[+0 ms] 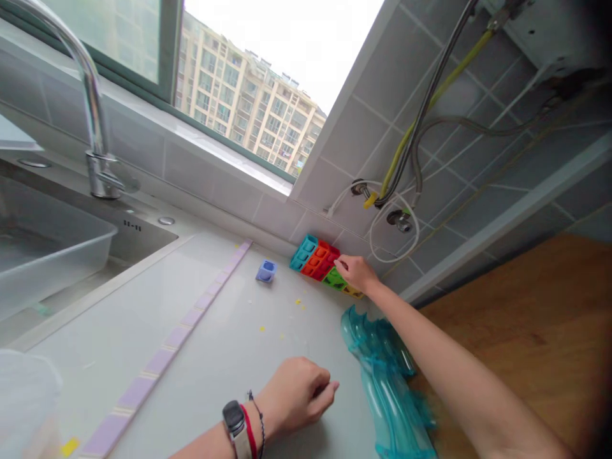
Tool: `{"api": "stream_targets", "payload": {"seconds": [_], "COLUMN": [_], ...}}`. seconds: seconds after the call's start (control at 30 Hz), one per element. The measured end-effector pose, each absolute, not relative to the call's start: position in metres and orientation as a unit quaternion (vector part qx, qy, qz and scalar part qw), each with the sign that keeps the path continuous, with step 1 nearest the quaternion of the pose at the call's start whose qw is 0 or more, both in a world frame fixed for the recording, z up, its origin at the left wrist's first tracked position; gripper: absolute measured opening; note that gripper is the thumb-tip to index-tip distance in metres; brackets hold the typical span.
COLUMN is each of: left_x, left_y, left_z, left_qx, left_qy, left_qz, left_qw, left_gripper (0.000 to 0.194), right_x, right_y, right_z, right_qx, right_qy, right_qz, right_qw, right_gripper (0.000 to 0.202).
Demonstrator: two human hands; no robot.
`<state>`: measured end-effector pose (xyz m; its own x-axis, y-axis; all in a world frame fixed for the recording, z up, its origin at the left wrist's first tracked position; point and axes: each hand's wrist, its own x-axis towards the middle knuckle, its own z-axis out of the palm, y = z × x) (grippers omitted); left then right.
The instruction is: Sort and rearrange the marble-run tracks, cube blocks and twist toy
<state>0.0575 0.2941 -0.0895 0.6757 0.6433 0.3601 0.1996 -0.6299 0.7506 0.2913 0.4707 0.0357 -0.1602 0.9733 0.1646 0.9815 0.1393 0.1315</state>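
My right hand (357, 273) reaches to a row of coloured plastic toy blocks (313, 258) by the tiled wall. The blocks are turquoise, red, green and yellow, with square hollows. The fingers are closed at the red and green blocks; what lies between the fingertips is hidden. My left hand (300, 392) hovers or rests over the white counter with its fingers curled in, and nothing shows in it. A single blue-violet block (266, 271) stands apart, left of the row. Beside my right forearm lie turquoise, see-through wavy plastic track pieces (382, 376).
A lilac strip (182, 328) runs along the counter (229, 357), with small yellow scraps (299, 303) about. At left are a sink (148, 236) with a clear plastic tub (86, 248) and a faucet (98, 127). Hoses (406, 137) hang on the wall at right.
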Motion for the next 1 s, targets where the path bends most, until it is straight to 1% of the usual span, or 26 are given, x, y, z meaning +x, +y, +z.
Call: {"api": "stream_targets", "payload": {"seconds": [0.1, 0.2, 0.23, 0.3, 0.47, 0.6, 0.67, 0.77, 0.93, 1.0], "left_x": [0.057, 0.056, 0.056, 0.055, 0.056, 0.055, 0.055, 0.055, 0.054, 0.054], "left_y": [0.294, 0.294, 0.295, 0.295, 0.295, 0.295, 0.295, 0.295, 0.296, 0.296], "left_z": [-0.089, -0.087, -0.087, -0.087, -0.089, -0.088, -0.087, -0.086, -0.086, -0.085], "left_qx": [0.844, 0.841, 0.841, 0.841, 0.843, 0.841, 0.841, 0.840, 0.841, 0.841], "left_qy": [0.243, 0.245, 0.246, 0.250, 0.257, 0.254, 0.251, 0.248, 0.247, 0.246], "left_qz": [0.318, 0.313, 0.310, 0.303, 0.291, 0.286, 0.287, 0.284, 0.283, 0.283], "left_qw": [0.358, 0.366, 0.369, 0.372, 0.373, 0.382, 0.384, 0.390, 0.390, 0.390], "left_gripper": [0.042, 0.043, 0.044, 0.044, 0.042, 0.043, 0.043, 0.043, 0.043, 0.043], "right_x": [0.346, 0.383, 0.391, 0.402, 0.411, 0.411, 0.409, 0.406, 0.402, 0.401], "right_y": [0.463, 0.462, 0.463, 0.466, 0.478, 0.484, 0.487, 0.490, 0.488, 0.486], "right_z": [0.034, 0.027, 0.023, 0.015, -0.003, -0.007, -0.006, -0.005, -0.011, -0.015], "right_qx": [-0.689, -0.709, -0.710, -0.708, -0.706, -0.701, -0.701, -0.699, -0.703, -0.711], "right_qy": [-0.717, -0.698, -0.698, -0.703, -0.707, -0.711, -0.712, -0.712, -0.707, -0.699], "right_qz": [-0.110, -0.098, -0.090, -0.070, -0.041, -0.038, -0.040, -0.047, -0.065, -0.058], "right_qw": [0.018, 0.017, 0.015, 0.010, -0.006, -0.025, -0.033, -0.039, -0.044, -0.043], "right_gripper": [0.034, 0.021, 0.023, 0.031, 0.041, 0.065, 0.071, 0.066, 0.047, 0.042]}}
